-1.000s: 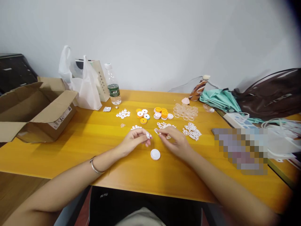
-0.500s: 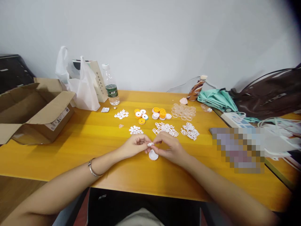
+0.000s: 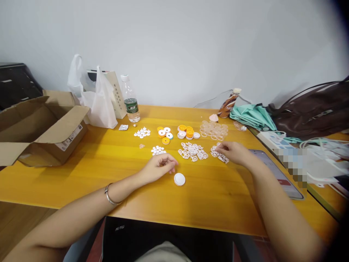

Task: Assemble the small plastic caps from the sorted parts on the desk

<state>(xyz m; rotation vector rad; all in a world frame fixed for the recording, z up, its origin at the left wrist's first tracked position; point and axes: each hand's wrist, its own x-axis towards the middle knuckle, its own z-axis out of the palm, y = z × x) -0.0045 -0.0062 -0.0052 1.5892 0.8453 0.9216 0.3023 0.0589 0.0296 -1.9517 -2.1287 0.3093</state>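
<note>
Head view: the left hand [image 3: 158, 168] rests on the yellow table [image 3: 109, 160], fingers curled loosely in; whether they pinch anything I cannot tell. A white round cap [image 3: 179, 179] lies just beside it at four o'clock, untouched. The right hand [image 3: 234, 152] reaches out at two o'clock, fingertips pinching at the pile of white lattice pieces [image 3: 219, 153].

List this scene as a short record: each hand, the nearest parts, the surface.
left hand: loosely curled, resting on the table, beside the white round cap
right hand: fingertips on the right pile of white cut-out pieces
middle pile: untouched
surface: yellow wooden table
also: cardboard box, water bottle
</note>
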